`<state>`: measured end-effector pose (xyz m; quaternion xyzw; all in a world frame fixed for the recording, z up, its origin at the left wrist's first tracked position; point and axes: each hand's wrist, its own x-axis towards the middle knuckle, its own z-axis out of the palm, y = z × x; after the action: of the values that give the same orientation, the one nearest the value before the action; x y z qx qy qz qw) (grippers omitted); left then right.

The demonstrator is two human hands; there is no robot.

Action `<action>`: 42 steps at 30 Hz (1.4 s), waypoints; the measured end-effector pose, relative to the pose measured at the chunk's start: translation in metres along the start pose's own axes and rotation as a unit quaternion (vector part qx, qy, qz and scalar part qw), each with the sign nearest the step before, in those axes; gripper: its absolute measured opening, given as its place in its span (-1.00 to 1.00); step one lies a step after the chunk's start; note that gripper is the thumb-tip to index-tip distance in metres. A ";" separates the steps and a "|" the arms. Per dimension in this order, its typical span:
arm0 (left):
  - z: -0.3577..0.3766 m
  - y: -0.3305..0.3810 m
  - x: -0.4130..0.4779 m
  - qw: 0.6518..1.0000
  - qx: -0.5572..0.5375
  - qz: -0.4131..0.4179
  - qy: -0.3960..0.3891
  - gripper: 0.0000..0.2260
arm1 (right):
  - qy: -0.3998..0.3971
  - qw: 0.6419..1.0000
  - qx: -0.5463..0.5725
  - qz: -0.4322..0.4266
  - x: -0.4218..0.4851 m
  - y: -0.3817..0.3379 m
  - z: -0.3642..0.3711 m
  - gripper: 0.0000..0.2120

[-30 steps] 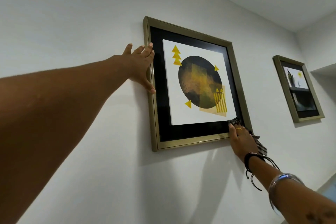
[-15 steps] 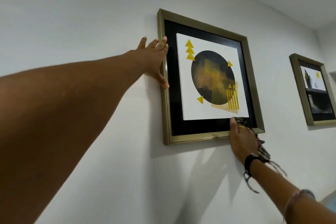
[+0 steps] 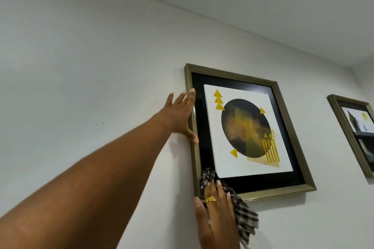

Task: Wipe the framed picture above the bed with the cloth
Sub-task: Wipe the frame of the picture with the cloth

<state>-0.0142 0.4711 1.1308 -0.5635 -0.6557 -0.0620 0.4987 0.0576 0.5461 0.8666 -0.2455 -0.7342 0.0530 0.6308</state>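
Observation:
The framed picture (image 3: 281, 95) hangs on the white wall: a gold frame, a black mat, and a white print with a dark circle and yellow triangles. My left hand (image 3: 180, 117) lies flat against the frame's left edge with fingers spread, steadying it. My right hand (image 3: 216, 210), wearing a gold ring, presses a black-and-white checked cloth (image 3: 242, 214) onto the frame's bottom left corner. Part of the cloth hangs loose below and to the right of the hand.
A second gold-framed picture (image 3: 344, 127) hangs on the same wall at the far right, partly cut off. The ceiling (image 3: 263, 6) meets the wall above both frames. Bare white wall spreads to the left.
My right hand and the cloth slid along the bottom of the frame from its right corner to its left corner. My left hand stayed on the left edge. The view tilted upward.

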 end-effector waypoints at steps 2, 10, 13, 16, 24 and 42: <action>0.000 0.000 -0.001 1.000 -0.004 0.000 0.001 0.35 | -0.013 1.000 0.006 0.000 0.005 -0.001 -0.004 -0.24; 0.001 -0.001 0.001 1.000 -0.014 0.004 0.006 0.32 | 0.009 0.996 -0.014 -0.086 0.044 -0.002 -0.013 -0.23; 0.001 -0.002 0.000 1.000 -0.018 0.007 0.009 0.32 | 0.020 0.995 -0.015 -0.096 0.075 -0.012 -0.014 -0.34; 0.003 -0.002 0.001 1.000 -0.022 0.005 0.010 0.34 | 0.026 0.993 -0.015 -0.115 0.112 -0.022 -0.020 -0.36; 0.003 -0.001 0.002 0.999 -0.046 -0.005 0.008 0.33 | 0.007 0.993 0.018 -0.120 0.206 -0.057 -0.041 -0.35; -0.003 0.003 -0.003 0.999 -0.033 -0.018 -0.016 0.34 | -0.036 0.992 -0.065 -0.099 0.276 -0.094 -0.072 -0.52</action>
<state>-0.0109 0.4686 1.1288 -0.5687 -0.6714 -0.0835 0.4678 0.0749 0.5650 1.1660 -0.2101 -0.7791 -0.0488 0.5887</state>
